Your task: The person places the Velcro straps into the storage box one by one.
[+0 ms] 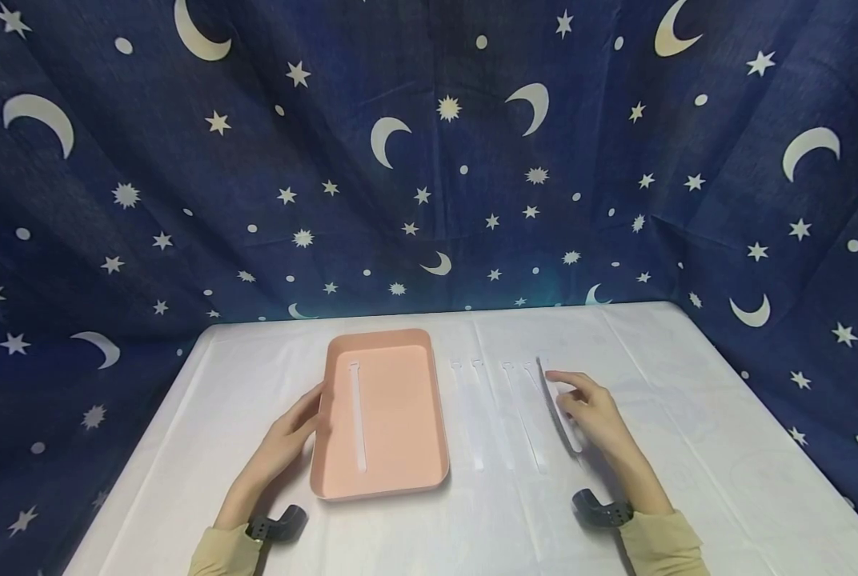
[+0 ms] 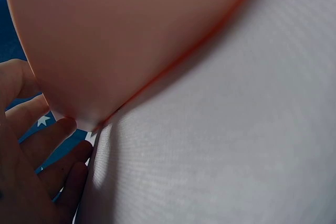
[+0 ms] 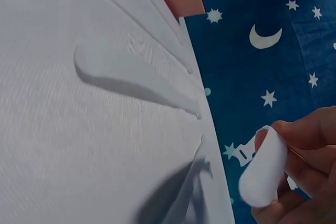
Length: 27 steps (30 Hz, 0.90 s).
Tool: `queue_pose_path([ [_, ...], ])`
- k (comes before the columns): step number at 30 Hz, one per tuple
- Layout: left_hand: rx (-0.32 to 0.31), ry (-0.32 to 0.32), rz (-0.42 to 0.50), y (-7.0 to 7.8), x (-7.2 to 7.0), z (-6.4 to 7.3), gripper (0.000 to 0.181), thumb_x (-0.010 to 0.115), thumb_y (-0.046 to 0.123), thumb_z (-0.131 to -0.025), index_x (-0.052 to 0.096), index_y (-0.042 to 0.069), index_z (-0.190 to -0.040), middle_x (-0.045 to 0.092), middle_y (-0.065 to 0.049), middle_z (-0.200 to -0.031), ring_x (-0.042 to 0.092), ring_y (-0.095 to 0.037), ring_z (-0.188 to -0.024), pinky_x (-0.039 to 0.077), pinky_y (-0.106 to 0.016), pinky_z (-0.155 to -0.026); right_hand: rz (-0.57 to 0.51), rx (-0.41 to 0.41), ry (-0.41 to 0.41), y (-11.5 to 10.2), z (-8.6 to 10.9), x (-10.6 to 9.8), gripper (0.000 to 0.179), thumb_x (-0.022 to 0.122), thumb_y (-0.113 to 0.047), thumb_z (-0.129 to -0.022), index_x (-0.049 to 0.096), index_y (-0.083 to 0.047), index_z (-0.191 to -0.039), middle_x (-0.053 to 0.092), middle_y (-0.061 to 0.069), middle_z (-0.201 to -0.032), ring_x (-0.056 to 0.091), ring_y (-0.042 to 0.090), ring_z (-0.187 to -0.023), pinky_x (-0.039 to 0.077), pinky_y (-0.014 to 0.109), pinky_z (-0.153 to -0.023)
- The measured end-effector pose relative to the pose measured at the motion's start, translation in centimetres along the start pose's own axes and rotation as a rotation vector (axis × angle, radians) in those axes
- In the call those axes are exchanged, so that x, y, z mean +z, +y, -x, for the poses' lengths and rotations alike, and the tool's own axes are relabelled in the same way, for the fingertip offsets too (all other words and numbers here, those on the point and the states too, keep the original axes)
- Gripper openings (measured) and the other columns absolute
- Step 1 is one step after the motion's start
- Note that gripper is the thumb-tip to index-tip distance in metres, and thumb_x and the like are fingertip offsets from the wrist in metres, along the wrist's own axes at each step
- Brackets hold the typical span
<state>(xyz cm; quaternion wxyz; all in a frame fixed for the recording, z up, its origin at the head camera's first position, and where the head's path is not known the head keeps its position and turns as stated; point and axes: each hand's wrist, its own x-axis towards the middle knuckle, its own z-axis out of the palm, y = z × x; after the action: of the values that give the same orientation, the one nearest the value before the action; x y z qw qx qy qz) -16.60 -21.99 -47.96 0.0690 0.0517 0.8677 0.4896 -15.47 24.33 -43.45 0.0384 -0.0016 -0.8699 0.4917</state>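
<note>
the right hand (image 1: 593,410), fingers curled, pinches a white strip (image 1: 556,414); the left hand (image 1: 285,440), fingers spread, touches a pink tray (image 1: 402,416).

no legible text, no readable label, no brand, no number, no sign

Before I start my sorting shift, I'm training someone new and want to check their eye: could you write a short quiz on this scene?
1. How many white strips lie inside the pink tray?
2. True or false: both hands hold strips.
3. What decorates the backdrop? A) stripes B) moons and stars C) flowers

Key:
1. One.
2. False: the right hand holds another white strip, while the left hand touches the tray's side.
3. B.
</note>
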Motion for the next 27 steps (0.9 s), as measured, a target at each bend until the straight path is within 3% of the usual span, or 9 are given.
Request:
queue_pose_path([
  [16, -0.021, 0.007, -0.017, 0.1, 0.0, 0.1, 0.063, 0.049, 0.045, -0.098, 0.026, 0.025, -0.153, 0.028, -0.011, -0.159, 0.022, -0.037, -0.147, 0.020, -0.062, -0.118, -0.039, -0.082, -0.036, -2.0, 0.6, 1.2, 0.039, 0.058, 0.001, -0.090, 0.059, -0.004, -0.129, 0.057, 0.017, -0.130, 0.056, 0.010, -0.089, 0.050, 0.015, -0.068],
  [27, -0.021, 0.005, -0.005, 0.2, -0.1, 0.0, 0.063, 0.050, 0.045, -0.098, 0.026, 0.026, -0.152, 0.028, -0.009, -0.159, 0.022, -0.036, -0.148, 0.020, -0.062, -0.118, 0.002, -0.141, -0.046, -3.3, 1.0, 3.1, 0.038, 0.058, 0.001, -0.089, 0.064, -0.010, -0.124, 0.061, 0.011, -0.127, 0.058, 0.015, -0.092, 0.049, 0.021, -0.076],
])
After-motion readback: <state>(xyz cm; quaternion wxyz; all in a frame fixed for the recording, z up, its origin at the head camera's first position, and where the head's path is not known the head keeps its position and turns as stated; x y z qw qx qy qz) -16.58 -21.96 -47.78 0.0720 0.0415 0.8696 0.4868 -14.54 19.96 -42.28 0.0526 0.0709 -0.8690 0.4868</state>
